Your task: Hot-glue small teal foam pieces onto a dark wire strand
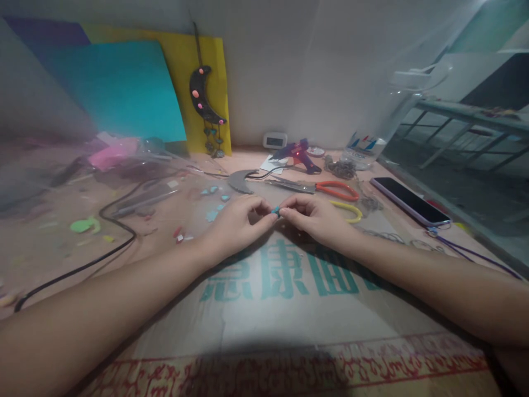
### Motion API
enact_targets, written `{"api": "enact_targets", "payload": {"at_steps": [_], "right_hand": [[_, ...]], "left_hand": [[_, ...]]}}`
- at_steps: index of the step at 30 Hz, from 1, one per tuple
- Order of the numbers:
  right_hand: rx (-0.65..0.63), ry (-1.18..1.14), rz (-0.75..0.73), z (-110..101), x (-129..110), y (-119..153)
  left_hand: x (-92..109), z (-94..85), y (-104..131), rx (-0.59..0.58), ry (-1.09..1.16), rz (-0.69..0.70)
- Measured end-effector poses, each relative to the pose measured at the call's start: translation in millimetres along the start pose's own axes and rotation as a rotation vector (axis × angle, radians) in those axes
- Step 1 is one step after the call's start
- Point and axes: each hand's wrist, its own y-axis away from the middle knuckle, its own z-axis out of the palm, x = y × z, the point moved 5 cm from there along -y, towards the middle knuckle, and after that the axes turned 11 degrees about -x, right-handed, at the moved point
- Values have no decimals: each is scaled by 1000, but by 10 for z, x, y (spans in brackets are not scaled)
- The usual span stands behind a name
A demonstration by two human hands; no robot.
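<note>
Near the centre of the head view, a small teal piece (276, 210) is pinched between the fingertips of both hands. My left hand (243, 220) is closed on its left side, thumb and index finger meeting at it. From the right, my right hand (312, 218) grips the same piece with thumb and forefinger. The fingertips cover much of it. Small blue pieces (214, 213) lie just left of my left hand. Behind the hands are a grey crescent (240, 181) and scissors with orange handles (336, 189); a yellow handle (351, 212) shows beside my right hand.
A glue gun (298, 157) with a red light stands at the back by a small display (275, 140). A phone (409, 201) and a clear bottle (363, 149) are at the right. A black cable (119, 246) curves across the left. A dark moon ornament (200, 94) hangs behind.
</note>
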Motion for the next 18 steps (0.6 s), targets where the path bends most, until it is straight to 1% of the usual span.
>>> {"api": "enact_targets", "payload": {"at_steps": [6,9,12,15,18], "right_hand": [[-20,21,-39,-7,-28,4],[-35,-43,-10,9,5,-1],[-32,-79,29,20,29,-3],[-23,-52,28,21,22,0],[-17,19,-12,22,2,6]], "left_hand": [[-10,-24,-4,5,31,-27],[-17,-26,-9,5,64,-40],[-13,-19,-7,0,61,-22],[-7,-18,2,-4,52,-17],[0,-25,6,-2,73,-20]]}}
